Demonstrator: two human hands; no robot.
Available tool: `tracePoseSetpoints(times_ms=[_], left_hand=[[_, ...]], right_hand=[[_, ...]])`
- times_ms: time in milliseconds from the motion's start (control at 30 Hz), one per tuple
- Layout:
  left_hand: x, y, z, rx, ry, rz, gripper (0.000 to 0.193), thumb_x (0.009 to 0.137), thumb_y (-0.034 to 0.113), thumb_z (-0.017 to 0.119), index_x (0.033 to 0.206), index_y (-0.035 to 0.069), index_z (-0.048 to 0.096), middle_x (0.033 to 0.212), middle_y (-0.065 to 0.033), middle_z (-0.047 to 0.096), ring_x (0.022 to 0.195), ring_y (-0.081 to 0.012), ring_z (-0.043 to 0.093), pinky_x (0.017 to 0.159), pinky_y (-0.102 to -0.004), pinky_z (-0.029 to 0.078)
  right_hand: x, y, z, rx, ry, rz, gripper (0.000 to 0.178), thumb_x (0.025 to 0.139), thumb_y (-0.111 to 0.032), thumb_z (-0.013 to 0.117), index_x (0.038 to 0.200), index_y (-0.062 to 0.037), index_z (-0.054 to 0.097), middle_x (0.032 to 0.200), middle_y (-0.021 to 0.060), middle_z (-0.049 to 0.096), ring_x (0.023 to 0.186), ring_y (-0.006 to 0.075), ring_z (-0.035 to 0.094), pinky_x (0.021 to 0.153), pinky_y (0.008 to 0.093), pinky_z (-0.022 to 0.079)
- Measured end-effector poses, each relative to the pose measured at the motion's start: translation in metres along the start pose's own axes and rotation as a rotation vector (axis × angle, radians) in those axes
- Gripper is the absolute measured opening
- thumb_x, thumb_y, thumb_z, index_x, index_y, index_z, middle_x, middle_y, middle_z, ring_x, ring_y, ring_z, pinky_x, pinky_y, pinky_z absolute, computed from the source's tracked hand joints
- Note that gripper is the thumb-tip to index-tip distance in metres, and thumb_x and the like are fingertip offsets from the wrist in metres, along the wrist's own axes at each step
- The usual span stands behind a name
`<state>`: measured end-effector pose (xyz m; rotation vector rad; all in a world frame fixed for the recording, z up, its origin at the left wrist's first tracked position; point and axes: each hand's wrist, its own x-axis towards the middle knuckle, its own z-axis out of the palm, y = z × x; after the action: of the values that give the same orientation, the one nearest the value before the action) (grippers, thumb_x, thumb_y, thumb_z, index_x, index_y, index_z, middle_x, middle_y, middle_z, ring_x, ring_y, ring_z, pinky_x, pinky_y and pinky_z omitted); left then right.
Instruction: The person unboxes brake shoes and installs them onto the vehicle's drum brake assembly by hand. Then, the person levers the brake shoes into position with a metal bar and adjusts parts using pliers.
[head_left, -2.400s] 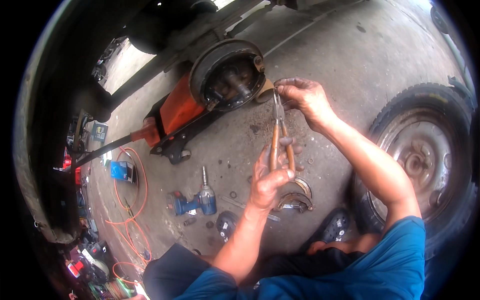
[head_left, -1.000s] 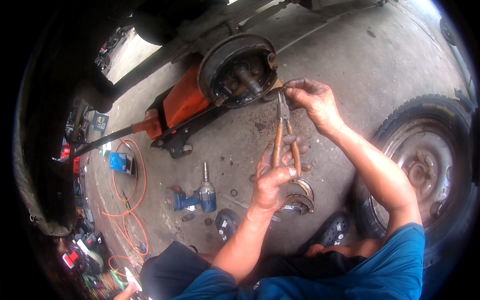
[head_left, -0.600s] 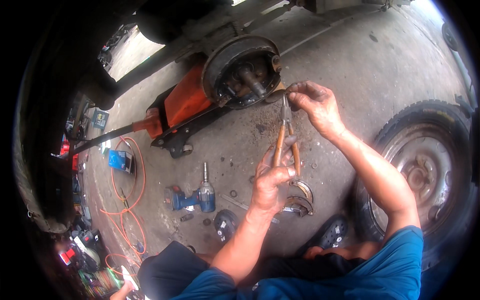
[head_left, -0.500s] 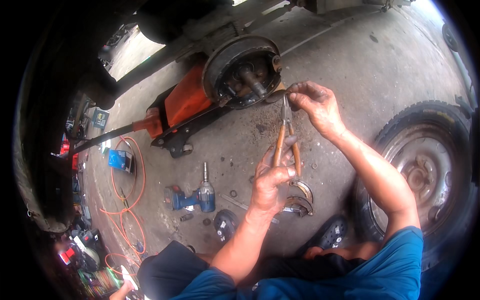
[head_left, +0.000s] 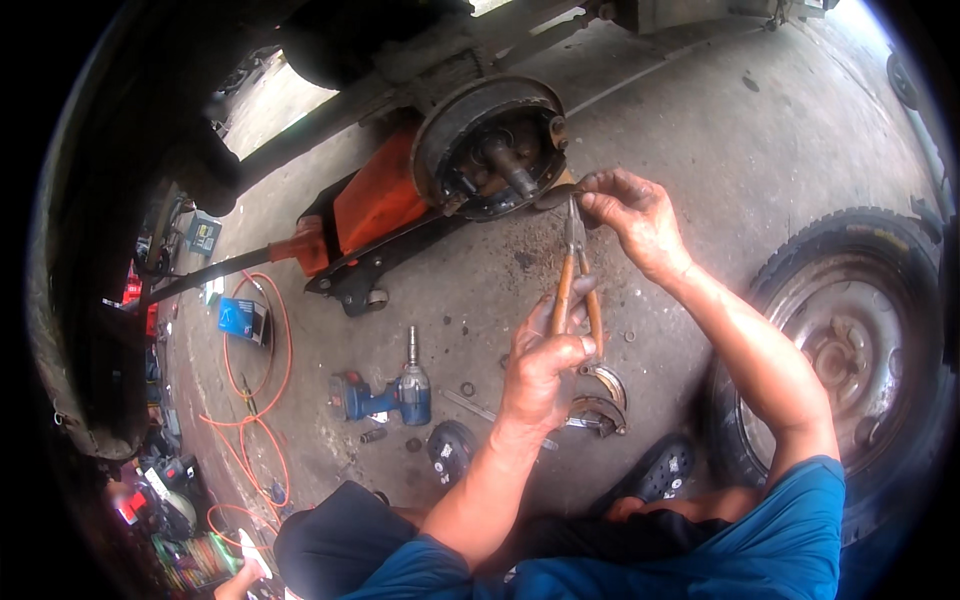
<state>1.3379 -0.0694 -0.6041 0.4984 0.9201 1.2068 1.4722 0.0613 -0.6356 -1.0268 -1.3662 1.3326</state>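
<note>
My left hand (head_left: 543, 368) is wrapped round the orange handles of a pair of long-nose pliers (head_left: 572, 232), whose jaws point away from me. At the tip of the jaws, my right hand (head_left: 640, 215) is closed in a pinch between thumb and fingers; whatever small thing it holds there is too small to make out. Just beyond the hands is a wheel hub with its brake backing plate (head_left: 490, 150), a bare axle stub sticking out of it. Curved brake shoes (head_left: 607, 402) lie on the floor beneath my left wrist.
An orange floor jack (head_left: 378, 195) stands under the hub. A blue cordless impact wrench (head_left: 395, 395), sockets and a metal bar (head_left: 468, 405) lie on the concrete. To the right is a wheel with its tyre (head_left: 835, 350); an orange hose (head_left: 245, 424) and a blue box (head_left: 240, 318) are left.
The plier tips and my right hand's fingers have shifted very slightly. Both grips look the same, and the things on the floor have not moved.
</note>
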Motion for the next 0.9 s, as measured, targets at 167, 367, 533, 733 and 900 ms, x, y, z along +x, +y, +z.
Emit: tracePoseSetpoints(times_ms=[167,367,533,733,900], left_hand=[[-0.0011,-0.0012,0.0005,0.08,0.03,0.032,0.067,0.064,0.008,0.058,0.128,-0.007,0.044,0.126,-0.0124,0.047,0.116,-0.0242,0.044,0.089,-0.0332,0.042],[-0.0009,0.0001,0.0017,0.13,0.047,0.02,0.067,0.064,0.007,0.057,0.128,-0.007,0.044,0.125,-0.0127,0.047,0.117,-0.0238,0.043,0.092,-0.0341,0.04],[-0.0003,-0.0028,0.0005,0.196,0.068,0.06,0.062,0.065,0.009,0.057,0.125,-0.005,0.049,0.09,-0.0069,0.053,0.076,-0.012,0.052,0.071,-0.0237,0.043],[-0.0008,0.0012,0.0001,0.164,0.057,0.052,0.062,0.065,0.011,0.057,0.125,-0.005,0.049,0.091,-0.0064,0.053,0.076,-0.0121,0.052,0.071,-0.0236,0.042],[0.0027,0.0053,0.0025,0.173,0.038,0.034,0.066,0.065,0.007,0.056,0.128,-0.006,0.044,0.12,-0.0125,0.05,0.11,-0.0215,0.048,0.089,-0.0326,0.041]], right_hand=[[0.0006,-0.0012,0.0021,0.004,-0.013,0.021,0.023,0.085,-0.015,0.063,0.1,0.0024,0.062,0.084,0.0074,0.065,0.075,0.0132,0.061,0.071,0.0279,0.051],[-0.0004,-0.0004,0.0034,0.0,-0.018,-0.011,0.022,0.085,-0.014,0.062,0.1,0.0026,0.061,0.083,0.007,0.065,0.075,0.0128,0.061,0.071,0.0279,0.051],[-0.0014,0.0027,0.002,-0.04,-0.014,-0.017,0.02,0.085,-0.013,0.062,0.099,0.0024,0.061,0.084,0.0063,0.065,0.075,0.0126,0.061,0.071,0.0279,0.051],[-0.0005,0.0042,0.0002,-0.065,-0.039,-0.061,0.019,0.087,-0.012,0.061,0.1,0.0023,0.061,0.087,0.0074,0.064,0.077,0.0132,0.061,0.072,0.0282,0.051],[0.0029,0.0022,0.0014,-0.068,-0.046,-0.081,0.02,0.087,-0.011,0.06,0.1,0.0028,0.061,0.087,0.0076,0.064,0.077,0.0136,0.06,0.072,0.0281,0.05]])
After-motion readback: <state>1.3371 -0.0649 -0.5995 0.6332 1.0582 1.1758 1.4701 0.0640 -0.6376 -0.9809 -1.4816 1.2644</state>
